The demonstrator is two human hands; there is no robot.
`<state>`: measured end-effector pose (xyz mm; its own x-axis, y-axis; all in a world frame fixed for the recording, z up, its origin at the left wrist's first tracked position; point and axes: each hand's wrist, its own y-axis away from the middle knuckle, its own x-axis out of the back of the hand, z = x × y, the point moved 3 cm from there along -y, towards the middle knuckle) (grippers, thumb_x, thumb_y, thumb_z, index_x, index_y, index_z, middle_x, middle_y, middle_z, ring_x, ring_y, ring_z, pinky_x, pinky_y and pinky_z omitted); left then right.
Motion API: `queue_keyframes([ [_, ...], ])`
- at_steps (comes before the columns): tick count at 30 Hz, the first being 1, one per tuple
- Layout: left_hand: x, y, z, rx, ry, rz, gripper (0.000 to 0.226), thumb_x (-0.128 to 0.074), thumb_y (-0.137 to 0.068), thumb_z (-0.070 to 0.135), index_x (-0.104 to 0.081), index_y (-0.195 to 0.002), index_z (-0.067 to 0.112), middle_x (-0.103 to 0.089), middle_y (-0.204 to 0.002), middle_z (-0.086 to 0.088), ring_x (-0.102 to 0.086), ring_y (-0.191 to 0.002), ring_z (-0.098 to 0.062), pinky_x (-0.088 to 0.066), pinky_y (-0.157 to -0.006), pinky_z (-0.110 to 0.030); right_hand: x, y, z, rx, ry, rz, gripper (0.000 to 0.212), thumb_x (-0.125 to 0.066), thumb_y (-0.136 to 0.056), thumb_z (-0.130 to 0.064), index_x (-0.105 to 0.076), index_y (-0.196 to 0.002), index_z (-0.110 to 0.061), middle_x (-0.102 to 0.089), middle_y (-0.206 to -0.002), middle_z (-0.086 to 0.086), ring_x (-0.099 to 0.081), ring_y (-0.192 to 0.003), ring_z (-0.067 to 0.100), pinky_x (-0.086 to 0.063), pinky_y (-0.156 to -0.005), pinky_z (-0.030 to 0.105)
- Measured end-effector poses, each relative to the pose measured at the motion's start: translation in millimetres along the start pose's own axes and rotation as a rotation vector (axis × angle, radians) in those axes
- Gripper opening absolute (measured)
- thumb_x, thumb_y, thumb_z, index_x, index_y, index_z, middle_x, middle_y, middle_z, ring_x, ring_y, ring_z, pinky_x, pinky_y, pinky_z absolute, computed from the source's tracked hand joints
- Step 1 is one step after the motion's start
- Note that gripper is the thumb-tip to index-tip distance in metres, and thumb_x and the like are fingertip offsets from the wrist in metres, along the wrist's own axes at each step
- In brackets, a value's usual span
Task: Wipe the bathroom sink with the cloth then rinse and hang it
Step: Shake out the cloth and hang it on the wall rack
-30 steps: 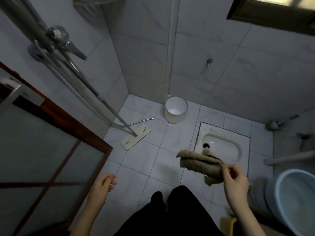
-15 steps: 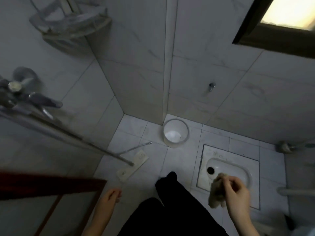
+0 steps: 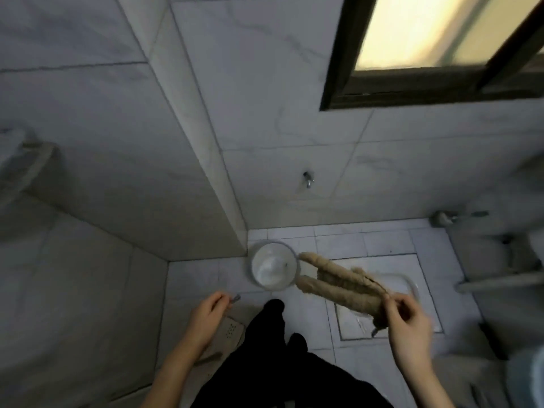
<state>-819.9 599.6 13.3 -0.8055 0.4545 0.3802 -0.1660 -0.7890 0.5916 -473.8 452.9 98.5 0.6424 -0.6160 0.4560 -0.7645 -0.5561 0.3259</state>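
Grey-tiled bathroom corner, seen from above; cloth held in the air over the floor.

Beige cloth [image 3: 341, 282], rolled into two limp lobes, is pinched at one end between thumb and fingers of the right hand [image 3: 407, 325]; its free end reaches toward the rim of a white bucket [image 3: 274, 267] standing against the wall corner. Beneath the cloth: squat pan [image 3: 379, 293] set in the tile floor [image 3: 323, 240]. Left hand [image 3: 207, 315] hangs loosely curled, fingers together, holding nothing, above a flat mop head [image 3: 232, 331]. Dark trouser legs [image 3: 282, 357] fill the gap between the hands. Dark-framed window [image 3: 435, 45] upper right; small wall tap [image 3: 307, 179] below it. No legible writing.
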Motion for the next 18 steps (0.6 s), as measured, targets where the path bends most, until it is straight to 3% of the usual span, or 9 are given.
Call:
queue_keyframes([
  [3, -2, -47, 37, -0.085, -0.133, -0.159, 0.024, -0.051, -0.099, 0.004, -0.066, -0.080, 0.009, -0.071, -0.080, -0.002, -0.062, -0.081, -0.019, -0.046, -0.071, -0.020, 3, -4, -4, -0.065, -0.042, 0.141, 0.018, -0.056, -0.094, -0.007, -0.061, -0.079, 0.002, -0.059, -0.073, 0.031, -0.048, -0.053, 0.017, -0.042, -0.045, 0.017],
  [6, -8, -85, 92, -0.206, -0.252, -0.263, 0.024, -0.053, -0.098, 0.007, -0.065, -0.079, 0.017, -0.071, -0.078, 0.017, -0.062, -0.077, 0.000, -0.041, -0.068, -0.006, 13, -6, -10, -0.137, -0.103, 0.270, 0.016, -0.058, -0.094, -0.008, -0.063, -0.082, 0.001, -0.061, -0.069, 0.017, -0.049, -0.057, 0.017, -0.038, -0.045, 0.010],
  [9, -31, -114, 148, -0.293, -0.324, -0.399, 0.020, -0.052, -0.098, 0.009, -0.068, -0.087, 0.007, -0.071, -0.082, 0.010, -0.064, -0.078, 0.008, -0.045, -0.072, -0.013, 23, -5, -20, -0.160, -0.154, 0.357, 0.016, -0.057, -0.095, -0.010, -0.062, -0.085, 0.001, -0.064, -0.071, 0.011, -0.056, -0.060, 0.016, -0.040, -0.046, 0.008],
  [12, -61, -136, 186, -0.315, -0.330, -0.489, 0.022, -0.051, -0.100, 0.013, -0.069, -0.088, 0.015, -0.074, -0.083, 0.003, -0.068, -0.085, -0.010, -0.052, -0.084, -0.033, 34, -11, -32, -0.180, -0.245, 0.443, 0.020, -0.054, -0.096, -0.010, -0.060, -0.085, 0.006, -0.062, -0.067, 0.017, -0.057, -0.050, 0.013, -0.048, -0.047, 0.014],
  [14, -82, -147, 204, -0.355, -0.365, -0.523, 0.023, -0.051, -0.100, 0.014, -0.068, -0.086, 0.019, -0.074, -0.084, 0.003, -0.068, -0.086, -0.012, -0.052, -0.083, -0.034, 43, -19, -38, -0.179, -0.253, 0.492, 0.019, -0.054, -0.096, -0.012, -0.061, -0.084, 0.001, -0.061, -0.060, 0.010, -0.063, -0.055, 0.016, -0.054, -0.051, 0.021],
  [18, -118, -161, 227, -0.380, -0.396, -0.536, 0.025, -0.051, -0.100, 0.010, -0.069, -0.085, 0.018, -0.074, -0.082, 0.005, -0.067, -0.078, -0.009, -0.051, -0.078, -0.029, 61, -53, -36, -0.191, -0.296, 0.515, 0.019, -0.051, -0.096, -0.008, -0.060, -0.084, 0.003, -0.061, -0.060, 0.010, -0.059, -0.043, 0.007, -0.041, -0.039, 0.011],
])
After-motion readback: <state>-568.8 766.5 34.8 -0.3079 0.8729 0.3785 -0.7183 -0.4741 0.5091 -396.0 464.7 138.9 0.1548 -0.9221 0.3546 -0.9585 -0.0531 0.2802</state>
